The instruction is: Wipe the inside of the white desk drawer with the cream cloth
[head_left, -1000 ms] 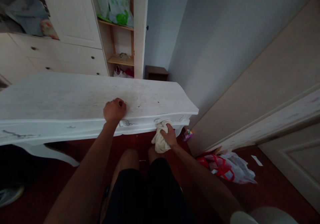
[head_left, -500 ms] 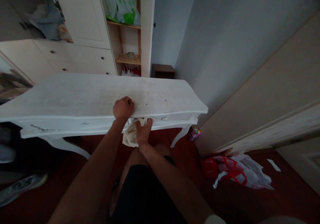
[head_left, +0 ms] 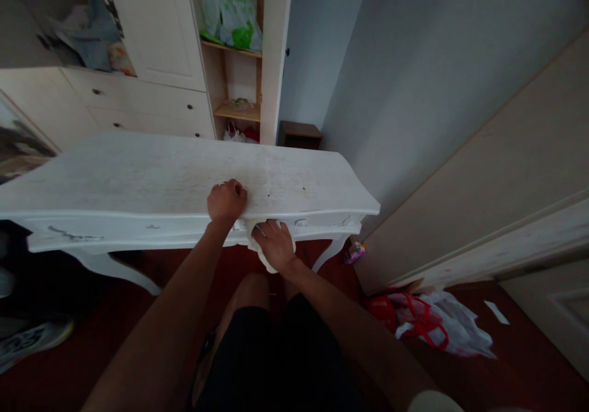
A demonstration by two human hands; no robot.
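My left hand (head_left: pixel 227 200) rests as a closed fist on the front edge of a white table (head_left: pixel 151 173); nothing shows in it. My right hand (head_left: pixel 275 244) presses a cream cloth (head_left: pixel 269 263) against the table's drawer front, just below the top. The cloth hangs under the fingers, and part of it is hidden behind them. To the right of the cloth is a small carved ornament (head_left: pixel 301 222) on the front. Grey-brown marks and a few dark specks show on the tabletop.
Behind the table stands a white cabinet (head_left: pixel 151 102) with open shelves holding plastic bags (head_left: pixel 239 13). A wall closes off the right side. Red and white bags (head_left: pixel 453 326) lie on the dark red floor at right. A shoe (head_left: pixel 34 344) is at lower left.
My right hand has shifted right along the drawer front with the cloth and now lies flatter over it. My left fist stays in place on the table edge.
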